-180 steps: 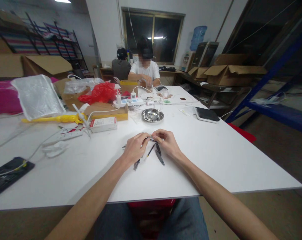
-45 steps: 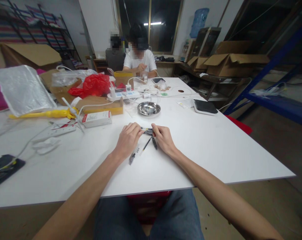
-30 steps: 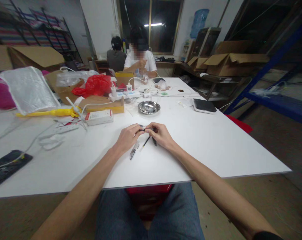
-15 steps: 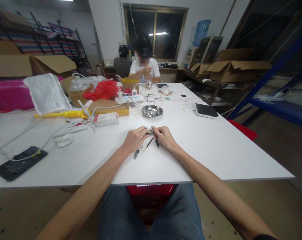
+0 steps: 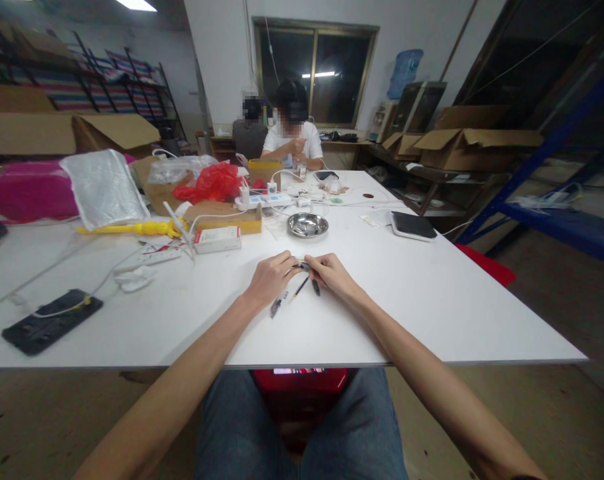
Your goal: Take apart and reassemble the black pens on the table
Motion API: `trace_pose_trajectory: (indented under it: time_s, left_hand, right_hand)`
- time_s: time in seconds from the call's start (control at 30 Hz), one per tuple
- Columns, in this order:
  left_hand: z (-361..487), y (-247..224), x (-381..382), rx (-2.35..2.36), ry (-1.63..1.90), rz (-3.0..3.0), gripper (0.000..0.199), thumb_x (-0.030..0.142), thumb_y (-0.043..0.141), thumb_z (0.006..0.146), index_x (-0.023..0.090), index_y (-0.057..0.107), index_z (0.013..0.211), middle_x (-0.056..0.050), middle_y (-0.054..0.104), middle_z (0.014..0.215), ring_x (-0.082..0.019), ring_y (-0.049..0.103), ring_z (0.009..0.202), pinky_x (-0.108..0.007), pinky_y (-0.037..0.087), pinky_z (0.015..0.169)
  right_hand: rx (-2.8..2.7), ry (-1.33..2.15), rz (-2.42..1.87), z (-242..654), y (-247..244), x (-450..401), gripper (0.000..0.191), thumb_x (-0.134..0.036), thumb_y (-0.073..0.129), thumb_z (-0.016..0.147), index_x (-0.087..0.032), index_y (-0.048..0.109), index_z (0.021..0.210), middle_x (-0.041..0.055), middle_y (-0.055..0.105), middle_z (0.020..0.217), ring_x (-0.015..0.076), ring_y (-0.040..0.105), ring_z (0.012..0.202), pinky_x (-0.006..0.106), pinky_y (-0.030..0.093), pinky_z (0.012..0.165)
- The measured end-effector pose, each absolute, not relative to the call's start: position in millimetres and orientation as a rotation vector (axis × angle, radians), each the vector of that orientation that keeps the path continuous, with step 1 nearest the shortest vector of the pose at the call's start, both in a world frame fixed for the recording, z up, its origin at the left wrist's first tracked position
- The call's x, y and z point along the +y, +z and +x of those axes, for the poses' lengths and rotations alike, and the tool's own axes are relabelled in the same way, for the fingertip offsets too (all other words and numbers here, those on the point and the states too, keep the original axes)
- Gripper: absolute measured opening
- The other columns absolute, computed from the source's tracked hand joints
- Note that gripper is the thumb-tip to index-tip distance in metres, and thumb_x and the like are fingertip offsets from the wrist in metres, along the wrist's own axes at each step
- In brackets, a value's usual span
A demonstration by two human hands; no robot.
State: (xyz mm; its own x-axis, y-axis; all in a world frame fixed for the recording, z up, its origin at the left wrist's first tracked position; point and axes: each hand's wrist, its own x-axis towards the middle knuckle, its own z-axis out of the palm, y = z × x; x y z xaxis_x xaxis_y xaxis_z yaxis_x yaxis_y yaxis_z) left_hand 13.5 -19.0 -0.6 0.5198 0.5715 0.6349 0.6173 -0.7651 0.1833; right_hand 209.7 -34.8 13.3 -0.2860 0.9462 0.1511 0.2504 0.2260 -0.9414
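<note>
My left hand [image 5: 269,279] and my right hand [image 5: 332,273] meet over the white table, fingers closed on a small bundle of slim pen parts [image 5: 301,265]. Dark and clear bits of it show between the fingertips; the rest is covered by them. Just below lie a clear pen barrel with a dark end [image 5: 278,305], a thin pen refill [image 5: 301,287] and a black pen piece [image 5: 316,287] close under my right fingers. Beyond my hands sits a shiny steel bowl [image 5: 307,233].
A small white and red box [image 5: 218,239], yellow tool [image 5: 142,229] and power strip [image 5: 265,201] stand left of the bowl. A black phone-like slab [image 5: 52,321] lies far left, a black-topped device [image 5: 413,225] right. A person [image 5: 293,143] sits across the table.
The view has shifted slightly, so the scene sits a little farther right and lower. Both hands keep nearly the same hold on the pen parts.
</note>
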Motion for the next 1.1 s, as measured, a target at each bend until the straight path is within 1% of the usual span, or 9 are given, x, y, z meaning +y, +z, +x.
trace_pose_trajectory:
  time_s: [0.17, 0.3, 0.4, 0.47, 0.57, 0.67, 0.93, 1.0, 1.1]
  left_hand:
    - [11, 2, -15, -1.09, -1.142, -2.741, 0.021, 0.031, 0.051, 0.102, 0.019, 0.069, 0.102, -0.003, 0.063, 0.095, -0.016, 0.062, 0.088, -0.029, 0.048, 0.082]
    - [12, -1, -14, -1.09, -1.163, -2.695, 0.022, 0.032, 0.055, 0.1, 0.018, 0.07, 0.093, -0.004, 0.063, 0.09, -0.017, 0.059, 0.083, -0.031, 0.047, 0.081]
    - [12, 0, -13, -1.088, -1.142, -2.631, 0.02, 0.033, 0.057, 0.098, 0.019, 0.071, 0.094, -0.005, 0.064, 0.093, -0.019, 0.059, 0.09, -0.035, 0.045, 0.086]
    - [10, 1, -11, -1.158, -1.172, -2.556, 0.023, 0.034, 0.06, 0.097, 0.02, 0.069, 0.112, -0.008, 0.064, 0.108, -0.024, 0.057, 0.104, -0.038, 0.044, 0.092]
    - [5, 1, -7, -1.362, -1.244, -2.465, 0.054, 0.028, 0.058, 0.096, 0.02, 0.044, 0.147, -0.013, 0.055, 0.129, -0.028, 0.052, 0.119, -0.043, 0.043, 0.1]
    - [3, -4, -4, -1.498, -1.248, -2.502, 0.066, 0.021, 0.053, 0.095, 0.022, 0.027, 0.155, -0.014, 0.049, 0.133, -0.028, 0.051, 0.123, -0.045, 0.043, 0.105]
    - [5, -12, -7, -1.497, -1.159, -2.75, 0.044, 0.024, 0.046, 0.097, 0.019, 0.044, 0.142, -0.013, 0.049, 0.129, -0.026, 0.054, 0.119, -0.045, 0.044, 0.107]
    - [5, -13, -7, -1.468, -1.166, -2.768, 0.04, 0.026, 0.045, 0.099, 0.019, 0.047, 0.138, -0.012, 0.05, 0.126, -0.026, 0.054, 0.119, -0.045, 0.044, 0.108]
    - [5, -14, -5, -1.435, -1.152, -2.792, 0.037, 0.026, 0.044, 0.099, 0.019, 0.05, 0.135, -0.012, 0.051, 0.125, -0.026, 0.053, 0.12, -0.044, 0.044, 0.109]
  right_hand:
    - [-1.725, 1.027, -1.007, 213, 18, -35, 0.049, -0.062, 0.059, 0.088, -0.014, 0.061, 0.076, -0.0048, 0.044, 0.056, 0.0083, 0.034, 0.051, 0.023, 0.023, 0.048]
    - [-1.791, 0.989, -1.047, 214, 16, -33, 0.053, -0.062, 0.054, 0.091, -0.016, 0.055, 0.065, -0.0054, 0.037, 0.055, 0.0086, 0.03, 0.053, 0.025, 0.021, 0.051]
    - [-1.814, 0.986, -1.087, 221, 11, -25, 0.054, -0.06, 0.05, 0.094, -0.016, 0.055, 0.063, -0.0059, 0.035, 0.053, 0.0089, 0.029, 0.051, 0.025, 0.022, 0.052]
    - [-1.789, 0.859, -1.132, 230, 6, -15, 0.05, -0.056, 0.05, 0.095, -0.015, 0.062, 0.069, -0.0036, 0.045, 0.057, 0.0106, 0.037, 0.055, 0.025, 0.028, 0.056]
    - [-1.691, 0.521, -1.276, 250, -5, 2, 0.036, -0.043, 0.054, 0.093, -0.014, 0.07, 0.08, 0.0037, 0.064, 0.075, 0.0157, 0.053, 0.071, 0.027, 0.039, 0.07]
    - [-1.713, 0.323, -1.451, 262, -17, 13, 0.022, -0.032, 0.061, 0.087, -0.014, 0.073, 0.087, 0.0088, 0.07, 0.089, 0.0201, 0.058, 0.084, 0.031, 0.042, 0.081]
    - [-1.857, 0.207, -1.494, 257, -5, -6, 0.024, -0.027, 0.06, 0.091, -0.017, 0.076, 0.105, 0.0121, 0.067, 0.103, 0.0253, 0.058, 0.101, 0.042, 0.041, 0.097]
    - [-1.74, 0.104, -1.367, 248, 10, -36, 0.024, -0.025, 0.056, 0.093, -0.017, 0.074, 0.107, 0.0119, 0.066, 0.103, 0.0255, 0.058, 0.1, 0.043, 0.043, 0.094]
    - [-1.638, 0.001, -1.06, 219, 19, -112, 0.026, -0.015, 0.046, 0.097, -0.02, 0.069, 0.107, 0.0085, 0.063, 0.098, 0.0216, 0.059, 0.093, 0.036, 0.048, 0.082]
